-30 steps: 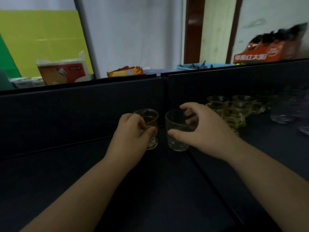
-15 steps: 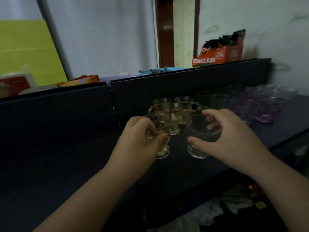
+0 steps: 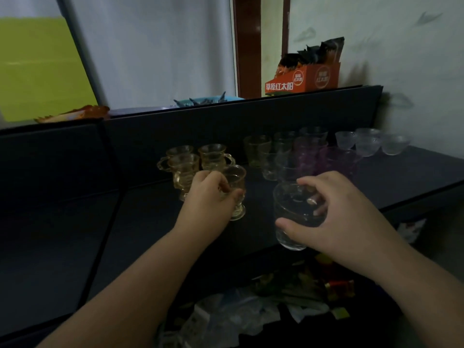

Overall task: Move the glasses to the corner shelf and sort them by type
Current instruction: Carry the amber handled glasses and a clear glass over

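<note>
Head view shows your left hand [image 3: 208, 197] gripping an amber footed cup [image 3: 234, 190], now just right of the amber cups [image 3: 193, 162] on the dark shelf [image 3: 414, 167]; your right hand [image 3: 334, 212] holds a clear tumbler [image 3: 291, 219], moved right, nearer the purple glasses [image 3: 326, 156].

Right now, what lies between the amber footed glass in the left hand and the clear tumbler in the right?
In the head view, only bare dark shelf top lies between the amber footed glass and the clear tumbler.

Two bare forearms, seemingly sleeveless, ringless.
</note>
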